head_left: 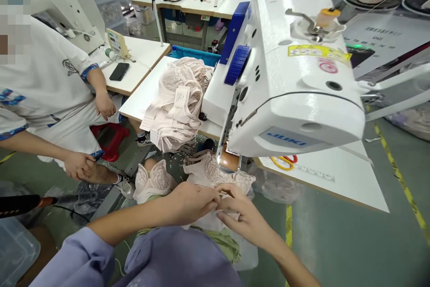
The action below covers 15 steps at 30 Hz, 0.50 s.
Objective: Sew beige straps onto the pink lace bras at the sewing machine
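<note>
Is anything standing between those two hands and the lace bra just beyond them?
Nothing visible: the left hand and right hand meet at the near side of the lace bra. The sewing machine stands beyond them, not in between.

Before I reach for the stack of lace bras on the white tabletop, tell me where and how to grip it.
Take the stack of lace bras by its near end, coming from your side, left hand scooping underneath with the thumb on top. That end overhangs the white tabletop, likely leaving room below; the soft layers may slip, so grip broadly.
</note>
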Motion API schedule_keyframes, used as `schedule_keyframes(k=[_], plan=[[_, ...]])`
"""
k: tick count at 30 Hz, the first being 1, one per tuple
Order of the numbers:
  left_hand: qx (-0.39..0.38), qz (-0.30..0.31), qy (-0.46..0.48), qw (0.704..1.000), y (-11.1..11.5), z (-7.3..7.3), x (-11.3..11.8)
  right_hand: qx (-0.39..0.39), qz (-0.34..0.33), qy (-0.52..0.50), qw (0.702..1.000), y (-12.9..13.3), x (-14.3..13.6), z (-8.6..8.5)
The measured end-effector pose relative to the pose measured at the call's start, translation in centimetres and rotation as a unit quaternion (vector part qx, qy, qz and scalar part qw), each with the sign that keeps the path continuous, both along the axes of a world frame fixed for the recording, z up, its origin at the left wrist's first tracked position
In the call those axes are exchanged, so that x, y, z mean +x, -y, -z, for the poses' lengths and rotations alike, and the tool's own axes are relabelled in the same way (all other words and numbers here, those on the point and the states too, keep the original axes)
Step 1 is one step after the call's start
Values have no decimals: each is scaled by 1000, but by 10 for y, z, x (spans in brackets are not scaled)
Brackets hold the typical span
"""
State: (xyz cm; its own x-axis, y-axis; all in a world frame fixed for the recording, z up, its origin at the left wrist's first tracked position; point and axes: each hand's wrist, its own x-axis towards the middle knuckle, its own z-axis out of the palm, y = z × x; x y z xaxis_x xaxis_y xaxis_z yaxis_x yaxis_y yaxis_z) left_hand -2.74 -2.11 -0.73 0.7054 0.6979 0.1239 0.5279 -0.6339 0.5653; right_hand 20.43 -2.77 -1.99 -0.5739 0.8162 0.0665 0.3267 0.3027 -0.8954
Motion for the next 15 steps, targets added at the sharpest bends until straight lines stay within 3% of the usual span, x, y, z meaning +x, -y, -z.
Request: schedule_keyframes(k=[4,9,15], plan=[[-57,-7,53,997,-6,-13,2,23,-82,-2,996,4,-9,-9],[-104,-47,156,981,-11,-23,1,105,-30,-13,994,8,-19,-1],[-48,-76,139,986,-6,-20,-2,179,-1,0,984,11,-28,0]])
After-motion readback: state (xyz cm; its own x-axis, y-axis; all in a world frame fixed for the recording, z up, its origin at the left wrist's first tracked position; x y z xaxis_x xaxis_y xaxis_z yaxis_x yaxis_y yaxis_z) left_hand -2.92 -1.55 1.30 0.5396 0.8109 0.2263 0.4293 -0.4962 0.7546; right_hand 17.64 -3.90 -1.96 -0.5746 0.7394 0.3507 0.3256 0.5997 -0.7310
